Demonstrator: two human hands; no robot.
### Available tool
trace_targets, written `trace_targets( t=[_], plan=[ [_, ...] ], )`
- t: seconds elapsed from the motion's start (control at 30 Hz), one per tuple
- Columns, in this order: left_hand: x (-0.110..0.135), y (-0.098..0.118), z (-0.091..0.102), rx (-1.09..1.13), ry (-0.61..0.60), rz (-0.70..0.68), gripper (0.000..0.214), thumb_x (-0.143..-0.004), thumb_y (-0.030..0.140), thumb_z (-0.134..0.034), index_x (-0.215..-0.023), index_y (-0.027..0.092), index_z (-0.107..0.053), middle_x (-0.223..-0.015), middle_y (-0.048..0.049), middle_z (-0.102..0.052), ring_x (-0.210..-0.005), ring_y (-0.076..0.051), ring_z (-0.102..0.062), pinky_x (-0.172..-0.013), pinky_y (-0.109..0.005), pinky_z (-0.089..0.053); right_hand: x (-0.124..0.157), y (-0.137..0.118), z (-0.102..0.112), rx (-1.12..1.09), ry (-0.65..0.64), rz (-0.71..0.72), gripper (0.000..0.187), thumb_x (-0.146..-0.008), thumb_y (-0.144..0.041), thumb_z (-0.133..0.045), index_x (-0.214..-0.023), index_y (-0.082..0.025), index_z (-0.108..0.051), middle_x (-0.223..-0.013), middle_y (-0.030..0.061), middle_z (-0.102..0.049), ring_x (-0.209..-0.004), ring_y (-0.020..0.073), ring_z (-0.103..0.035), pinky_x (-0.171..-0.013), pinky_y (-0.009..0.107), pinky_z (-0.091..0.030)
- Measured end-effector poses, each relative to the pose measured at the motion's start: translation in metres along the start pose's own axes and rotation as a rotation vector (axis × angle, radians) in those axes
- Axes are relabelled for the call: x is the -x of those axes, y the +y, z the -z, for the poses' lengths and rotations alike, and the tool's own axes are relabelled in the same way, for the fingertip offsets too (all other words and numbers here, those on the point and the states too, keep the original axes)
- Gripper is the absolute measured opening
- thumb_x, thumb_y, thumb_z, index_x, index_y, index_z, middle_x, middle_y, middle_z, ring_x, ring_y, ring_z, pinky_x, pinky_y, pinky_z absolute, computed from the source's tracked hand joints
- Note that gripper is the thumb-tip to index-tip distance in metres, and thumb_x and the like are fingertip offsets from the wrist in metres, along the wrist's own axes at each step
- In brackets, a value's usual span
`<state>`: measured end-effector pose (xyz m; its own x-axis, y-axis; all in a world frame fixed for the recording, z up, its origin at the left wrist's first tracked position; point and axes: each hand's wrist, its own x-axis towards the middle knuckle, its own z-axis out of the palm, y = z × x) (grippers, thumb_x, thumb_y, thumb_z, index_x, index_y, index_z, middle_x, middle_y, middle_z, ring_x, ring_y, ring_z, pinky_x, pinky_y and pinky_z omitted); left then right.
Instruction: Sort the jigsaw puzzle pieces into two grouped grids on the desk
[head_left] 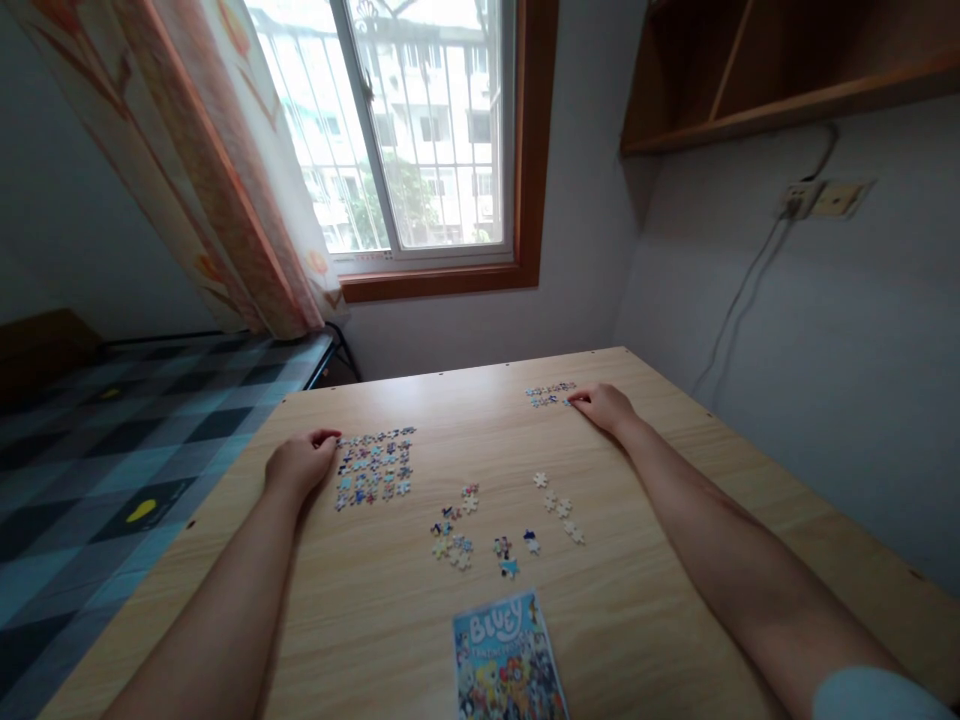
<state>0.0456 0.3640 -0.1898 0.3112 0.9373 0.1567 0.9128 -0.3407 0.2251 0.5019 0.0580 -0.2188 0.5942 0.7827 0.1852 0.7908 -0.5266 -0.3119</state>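
At the far left corner of a block of jigsaw pieces laid in rows (pixel 375 468), my left hand (pixel 302 465) has its fingers closed on a small puzzle piece, mostly hidden at the fingertips. My right hand (pixel 606 407) reaches to the far right of the table and pinches a puzzle piece (pixel 568 402) at the end of a short row. Beside it are two short rows of pieces (pixel 550 389). Between the hands, nearer to me, lie loose printed pieces (pixel 462 545) and several pale, plain-looking ones (pixel 562 508).
A blue "Bluey" picture box or card (pixel 508 660) lies at the near edge of the wooden table (pixel 360 610). Left of the table is a bed with a checked cover (pixel 142 440). A window (pixel 435 130), wall shelf (pixel 795 90) and hanging cord (pixel 739 300) surround it.
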Motion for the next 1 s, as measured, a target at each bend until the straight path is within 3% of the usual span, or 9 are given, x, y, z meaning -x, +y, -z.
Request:
trace_targets(
  t=[0.47,1.0],
  plan=[
    [0.0,0.0,-0.002,-0.002,0.005,0.007,0.044,-0.087,0.043,-0.048,-0.113,0.024,-0.078,-0.096,-0.0099,-0.078,-0.086,-0.03,-0.07,-0.073,-0.035,-0.05,-0.002,-0.006,-0.011,0.032,0.071,-0.04,0.029,-0.094,-0.041,-0.059,-0.113,-0.034,-0.079,-0.121,-0.0003,-0.075,-0.108,0.0202,-0.07,-0.09,0.026,-0.054],
    [-0.001,-0.003,-0.004,-0.001,0.006,-0.004,0.043,-0.088,0.041,-0.048,-0.113,0.024,-0.078,-0.11,-0.0102,-0.077,-0.097,-0.03,-0.069,-0.074,-0.035,-0.048,-0.001,-0.009,-0.012,0.023,0.077,-0.023,0.029,-0.095,-0.041,-0.059,-0.115,-0.033,-0.078,-0.12,0.0015,-0.075,-0.109,0.021,-0.07,-0.09,0.027,-0.054]
  ],
)
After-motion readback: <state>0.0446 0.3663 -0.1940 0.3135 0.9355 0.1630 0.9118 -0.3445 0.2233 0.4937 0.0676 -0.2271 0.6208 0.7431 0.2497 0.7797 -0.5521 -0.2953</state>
